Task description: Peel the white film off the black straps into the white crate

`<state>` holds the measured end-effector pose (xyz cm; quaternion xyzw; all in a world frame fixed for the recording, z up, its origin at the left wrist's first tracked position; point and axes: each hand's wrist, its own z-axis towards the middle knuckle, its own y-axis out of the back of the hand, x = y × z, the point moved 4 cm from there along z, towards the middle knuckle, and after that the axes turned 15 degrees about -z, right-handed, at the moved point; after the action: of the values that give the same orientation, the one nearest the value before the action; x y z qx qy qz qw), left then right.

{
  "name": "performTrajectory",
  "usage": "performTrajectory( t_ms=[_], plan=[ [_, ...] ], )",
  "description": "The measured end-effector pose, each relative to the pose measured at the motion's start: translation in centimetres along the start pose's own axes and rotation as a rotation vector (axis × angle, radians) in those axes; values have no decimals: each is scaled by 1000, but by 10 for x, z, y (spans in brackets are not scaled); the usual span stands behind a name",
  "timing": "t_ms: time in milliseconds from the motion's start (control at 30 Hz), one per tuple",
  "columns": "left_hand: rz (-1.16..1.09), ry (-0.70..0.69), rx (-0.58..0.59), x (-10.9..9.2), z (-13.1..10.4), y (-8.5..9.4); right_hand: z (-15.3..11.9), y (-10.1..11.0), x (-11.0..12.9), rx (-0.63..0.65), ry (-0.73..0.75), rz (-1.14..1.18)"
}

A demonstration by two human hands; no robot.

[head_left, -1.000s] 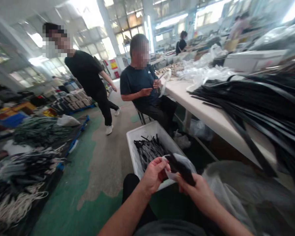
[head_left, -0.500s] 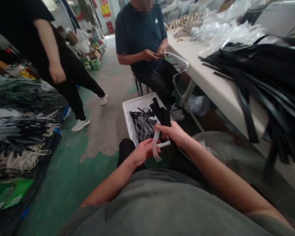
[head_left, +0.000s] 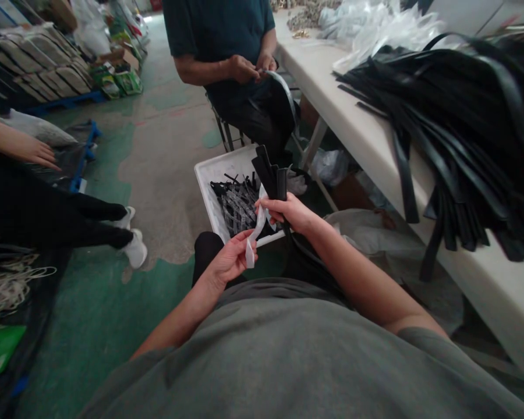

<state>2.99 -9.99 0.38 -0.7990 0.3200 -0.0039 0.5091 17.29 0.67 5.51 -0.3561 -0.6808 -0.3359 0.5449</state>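
Observation:
My right hand [head_left: 296,213] is closed around a few flat black straps [head_left: 268,174], whose ends stick up above the fist. A translucent white strip [head_left: 257,228] runs from the fingertips of that hand down to my left hand [head_left: 230,258], which pinches its lower part between thumb and fingers. Just beyond both hands stands a white plastic bin [head_left: 204,196]. Inside it lies a tangle of black and greyish strips [head_left: 238,205]. My right hand and the straps cover part of the bin's right side.
A large heap of black straps [head_left: 458,128] hangs over the edge of the white table [head_left: 314,70] on my right. Opposite me sits a person [head_left: 220,35] handling a pale strip. Another person [head_left: 61,215] is at the left, beside bundles on the floor.
The view has shifted, so the table and bin appear further left. The walking person has moved towards the left edge. Both hands keep their hold on the strip and straps.

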Motion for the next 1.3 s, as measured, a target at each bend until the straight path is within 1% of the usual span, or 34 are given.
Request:
performTrajectory(
  t_ms=[100,200,400,500,567,633,800,967,1067,1133,1200,1233,1300],
  plan=[
    [110,52,24,1,-1,-3,3,2,-3,33,14,88],
    [200,106,47,3,1,-8,6,4,-5,13,6,102],
    [474,196,154,3,10,-20,9,0,0,-13,16,-66],
    [613,212,196,3,15,-21,10,-4,1,-31,-11,-115],
    [652,208,221,4,18,-20,10,-6,1,-52,-22,-131],
    [648,193,221,7,19,-18,12,-7,0,-79,-26,-143],
    [549,187,121,17,18,-12,16,-7,-6,-117,-40,-165],
    [462,187,93,27,15,-9,19,-7,-10,-149,-27,-221],
    [415,175,78,30,16,-6,22,-8,-12,-147,-35,-212],
    [370,175,52,29,18,-2,24,-8,-16,-161,-66,-181],
    [286,156,-2,22,20,3,22,-7,-22,-169,-114,-147],
    [229,132,-37,16,22,6,19,-7,-26,-153,-137,-129],
    [101,61,-113,2,24,11,8,-10,-35,-57,-174,-92]
  ],
)
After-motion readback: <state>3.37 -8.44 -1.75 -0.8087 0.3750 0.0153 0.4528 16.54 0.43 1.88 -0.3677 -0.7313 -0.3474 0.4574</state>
